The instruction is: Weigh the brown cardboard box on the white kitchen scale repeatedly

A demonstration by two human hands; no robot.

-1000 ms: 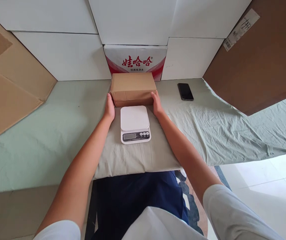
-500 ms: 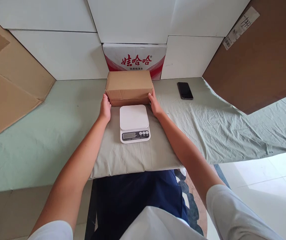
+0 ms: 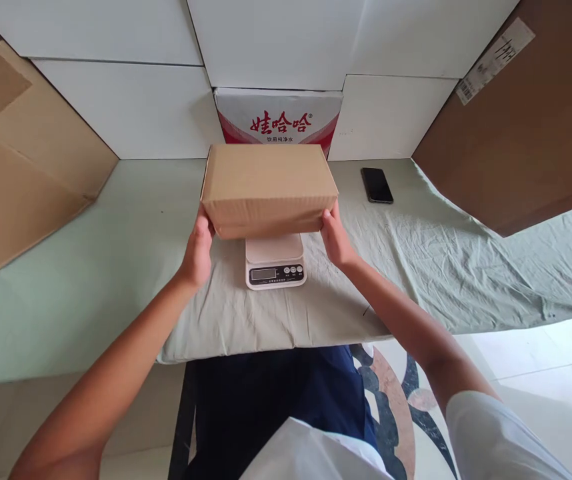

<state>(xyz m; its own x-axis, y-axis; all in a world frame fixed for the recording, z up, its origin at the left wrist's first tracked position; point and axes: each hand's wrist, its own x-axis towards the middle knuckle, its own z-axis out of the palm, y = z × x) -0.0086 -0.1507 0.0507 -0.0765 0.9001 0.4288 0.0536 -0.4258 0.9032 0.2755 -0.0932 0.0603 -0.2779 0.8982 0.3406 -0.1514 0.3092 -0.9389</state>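
Observation:
A closed brown cardboard box is held between my two hands, raised over the back part of a white digital kitchen scale. My left hand grips its left end, and my right hand grips the lower right corner with the thumb on the front face. Most of the scale's weighing plate is hidden below the box. Its display and buttons show at the front; I cannot make out any reading on the display.
Pale green cloth covers the table. A black phone lies back right. Behind stands a white and red carton against white panels. Large cardboard sheets lean at the left and right.
The cardboard box has come up off the cloth behind the scale and moved toward me, now over the scale's plate. Both hands moved with it; the view shifted slightly.

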